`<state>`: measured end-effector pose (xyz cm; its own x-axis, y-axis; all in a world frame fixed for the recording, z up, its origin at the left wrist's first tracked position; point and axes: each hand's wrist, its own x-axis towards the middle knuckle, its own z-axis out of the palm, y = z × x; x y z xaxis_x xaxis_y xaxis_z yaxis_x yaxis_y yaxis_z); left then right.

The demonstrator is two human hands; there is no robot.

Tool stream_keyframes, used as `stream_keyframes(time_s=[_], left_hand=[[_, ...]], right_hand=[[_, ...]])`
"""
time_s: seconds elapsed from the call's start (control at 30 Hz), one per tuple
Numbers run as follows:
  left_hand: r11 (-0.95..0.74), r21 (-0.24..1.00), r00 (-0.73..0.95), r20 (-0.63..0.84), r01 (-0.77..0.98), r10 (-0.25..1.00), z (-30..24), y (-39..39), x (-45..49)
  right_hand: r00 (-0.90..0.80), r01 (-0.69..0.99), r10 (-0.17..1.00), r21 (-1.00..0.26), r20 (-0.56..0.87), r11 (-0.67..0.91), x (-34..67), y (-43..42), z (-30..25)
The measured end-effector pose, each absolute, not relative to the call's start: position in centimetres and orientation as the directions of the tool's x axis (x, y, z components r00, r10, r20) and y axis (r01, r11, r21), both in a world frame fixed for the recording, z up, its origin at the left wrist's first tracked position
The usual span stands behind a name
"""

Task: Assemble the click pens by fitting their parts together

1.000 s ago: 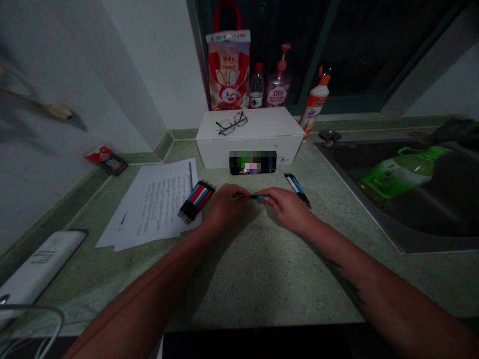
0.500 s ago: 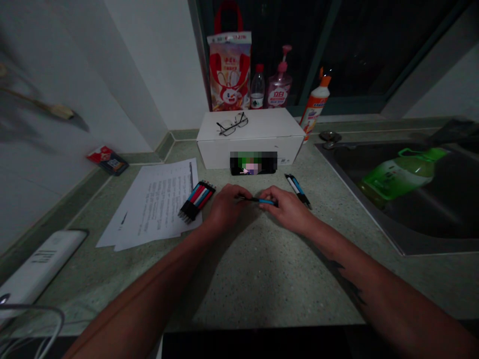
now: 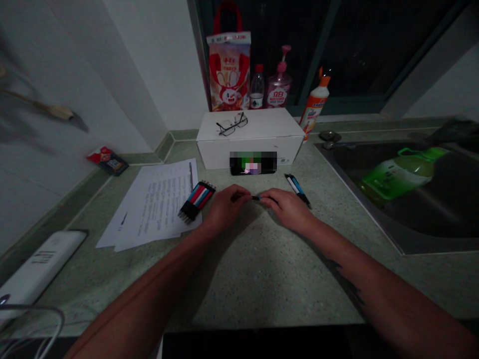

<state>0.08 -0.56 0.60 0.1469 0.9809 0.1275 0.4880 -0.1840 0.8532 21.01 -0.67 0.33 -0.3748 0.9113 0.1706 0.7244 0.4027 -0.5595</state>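
Both my hands meet over the green speckled counter [image 3: 239, 269] and grip one blue and black pen [image 3: 256, 198] between them. My left hand [image 3: 224, 209] pinches its dark end, my right hand [image 3: 286, 207] closes round its blue end, so only a short piece shows. A bundle of red, blue and black pens [image 3: 196, 200] lies just left of my left hand on printed sheets [image 3: 155, 204]. Two more pens [image 3: 297, 188] lie right of my right hand.
A white box [image 3: 249, 137] with glasses [image 3: 232, 123] on top stands behind my hands, a phone [image 3: 253, 163] leaning at its front. Bottles and a red bag line the window sill. A sink [image 3: 407, 199] with a green bottle [image 3: 396, 174] is at right. A white device [image 3: 37, 269] lies at left.
My hands have drawn closer together along the pen, so less of its blue barrel shows than half a second ago. Nothing else has moved.
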Motion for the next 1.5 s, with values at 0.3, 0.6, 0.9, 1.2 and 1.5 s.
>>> stream_keyframes(time_s=[0.3,0.6,0.9,1.2,1.5], left_hand=[[-0.165,0.895,0.118,0.127,0.414,0.985,0.44,-0.7,0.25],[-0.142,0.917,0.124,0.103,0.373,0.987,0.19,-0.63,0.35],[-0.164,0.906,0.144,0.116,0.39,0.983,-0.21,-0.52,0.32],[-0.15,0.91,0.143,0.102,0.387,0.985,-0.1,-0.62,0.39],[-0.162,0.887,0.158,0.102,0.433,0.982,0.54,-0.78,0.36]], right_hand=[[-0.372,0.731,0.906,-0.538,0.202,0.42,20.98,-0.78,0.44],[-0.376,0.74,0.908,-0.53,0.184,0.414,20.96,-0.74,0.49],[-0.374,0.751,0.909,-0.515,0.181,0.412,20.91,-0.87,0.57],[-0.368,0.752,0.912,-0.519,0.181,0.406,20.87,-0.83,0.51],[-0.367,0.752,0.909,-0.512,0.197,0.415,20.93,-0.83,0.28]])
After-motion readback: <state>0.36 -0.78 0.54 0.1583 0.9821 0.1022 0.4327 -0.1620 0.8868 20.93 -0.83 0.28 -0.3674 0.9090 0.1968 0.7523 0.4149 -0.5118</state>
